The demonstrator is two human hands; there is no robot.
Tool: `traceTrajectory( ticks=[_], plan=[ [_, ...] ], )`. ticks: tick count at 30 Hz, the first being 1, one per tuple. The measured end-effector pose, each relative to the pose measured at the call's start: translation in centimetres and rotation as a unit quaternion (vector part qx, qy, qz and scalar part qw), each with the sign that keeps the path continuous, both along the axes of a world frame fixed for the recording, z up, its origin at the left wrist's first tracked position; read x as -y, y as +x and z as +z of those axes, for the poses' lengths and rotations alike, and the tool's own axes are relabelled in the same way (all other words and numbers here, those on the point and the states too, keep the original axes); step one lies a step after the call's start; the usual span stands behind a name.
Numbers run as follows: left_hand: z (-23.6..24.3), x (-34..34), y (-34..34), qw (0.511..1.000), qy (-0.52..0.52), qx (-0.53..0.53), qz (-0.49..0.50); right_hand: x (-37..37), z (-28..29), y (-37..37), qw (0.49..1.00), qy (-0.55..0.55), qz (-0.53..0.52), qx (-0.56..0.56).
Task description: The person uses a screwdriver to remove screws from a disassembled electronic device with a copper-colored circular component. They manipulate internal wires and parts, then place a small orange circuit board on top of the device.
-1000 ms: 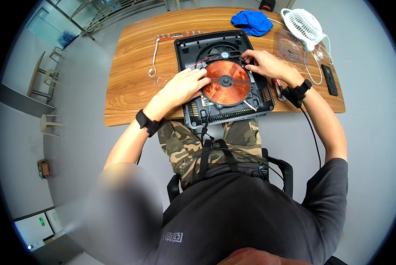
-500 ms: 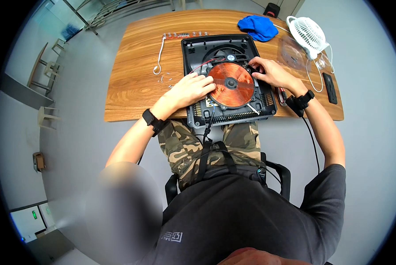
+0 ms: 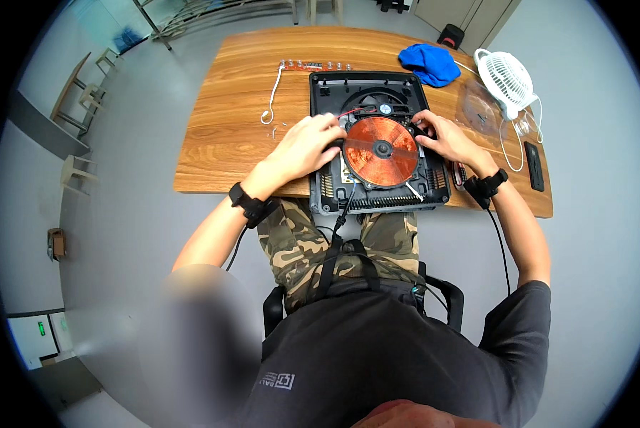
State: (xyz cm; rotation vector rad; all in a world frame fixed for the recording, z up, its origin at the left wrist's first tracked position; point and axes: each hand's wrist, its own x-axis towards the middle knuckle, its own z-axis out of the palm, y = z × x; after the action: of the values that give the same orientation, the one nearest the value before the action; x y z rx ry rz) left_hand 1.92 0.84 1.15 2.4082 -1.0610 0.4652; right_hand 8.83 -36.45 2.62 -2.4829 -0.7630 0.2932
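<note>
A round copper induction coil (image 3: 368,165) with a dark centre sits in the opened black housing (image 3: 325,98) of an induction cooker. My left hand (image 3: 307,145) is at the coil's left rim, fingers curled, thumb lower down. My right hand (image 3: 448,139) curls around the upper right rim, its fingertips partly hidden. Both hands appear to grip the coil from its sides. Behind the coil is a black fan (image 3: 372,98) with a red wire beside it. A white lead (image 3: 415,192) comes off the coil's lower right edge.
On the wooden table (image 3: 227,128) lie a narrow circuit board (image 3: 313,65) with a white cable (image 3: 271,100), a blue cloth (image 3: 431,65) and a black strip-shaped part (image 3: 534,166). A white fan (image 3: 506,77) stands back right, near clear plastic packaging (image 3: 479,107). The housing overhangs the front edge.
My left hand has slid from the coil's face out to its left rim. My right hand stays at the right rim, its thumb a little closer in. The whole view has shifted slightly.
</note>
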Motion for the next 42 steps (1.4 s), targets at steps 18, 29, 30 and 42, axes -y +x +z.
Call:
traceTrajectory(
  ticks=[18, 29, 30, 42],
  plan=[
    [-2.4, -4.6, -1.7, 0.840, -0.213, -0.491, 0.087, -0.5, 0.9, -0.1, 0.999, 0.019, -0.001, -0.035],
    [1.8, -4.5, -1.5, 0.822, -0.269, -0.496, 0.077, -5.3, 2.1, 1.1, 0.979, 0.015, 0.160, 0.127],
    [2.3, -4.1, -1.5, 0.812, -0.275, -0.511, 0.062, -5.8, 1.9, 1.1, 0.977, 0.005, 0.171, 0.131],
    [0.7, -2.4, -1.5, 0.896, -0.092, -0.433, -0.011, -8.2, -0.1, 1.7, 0.972, -0.028, 0.197, 0.125]
  ],
)
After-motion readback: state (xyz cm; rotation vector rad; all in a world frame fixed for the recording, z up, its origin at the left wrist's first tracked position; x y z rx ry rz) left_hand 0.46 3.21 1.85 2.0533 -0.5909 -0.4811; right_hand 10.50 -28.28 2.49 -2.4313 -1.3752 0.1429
